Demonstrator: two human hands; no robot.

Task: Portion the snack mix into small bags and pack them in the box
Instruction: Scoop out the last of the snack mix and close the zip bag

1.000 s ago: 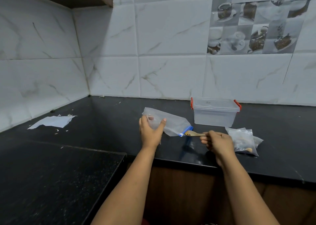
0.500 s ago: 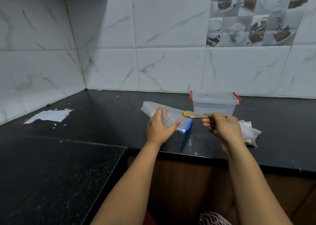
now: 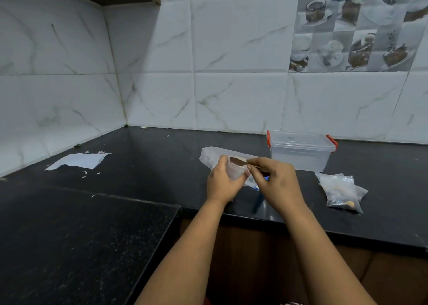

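Here, the left hand (image 3: 222,181) grips a small clear plastic bag (image 3: 235,171) open above the black counter (image 3: 143,165); the right hand (image 3: 275,181) pinches a wooden spoon (image 3: 240,161) at its mouth. A collapsing mouth would likely spill mix.

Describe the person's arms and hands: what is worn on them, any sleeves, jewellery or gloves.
Both forearms are bare from the bottom edge of the picture to the wrists; no sleeve shows. The left hand and the right hand wear no gloves. No watch, bangle or ring is visible on either.
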